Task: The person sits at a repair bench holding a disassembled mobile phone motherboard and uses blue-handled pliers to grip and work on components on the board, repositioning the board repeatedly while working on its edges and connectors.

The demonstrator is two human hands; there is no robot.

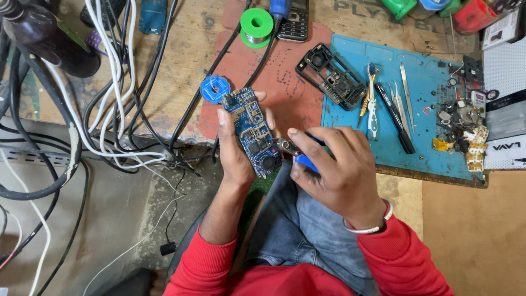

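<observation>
A phone repair workshop: a worn table point(181, 60) with tweezers point(405, 90), solder spool point(256, 26), phone frame point(330, 77) and tangled cables point(115, 109)

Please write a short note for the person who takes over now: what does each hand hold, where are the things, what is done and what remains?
Left hand: holds the blue circuit board above the lap.
Right hand: holds a blue-handled soldering iron, its metal tip at the board's lower part.
On the blue mat: the black phone frame, tweezers, small parts.
Green solder spool lies on the bench.
Done: board is out of the frame.
Left: board and frame not yet together.
</observation>
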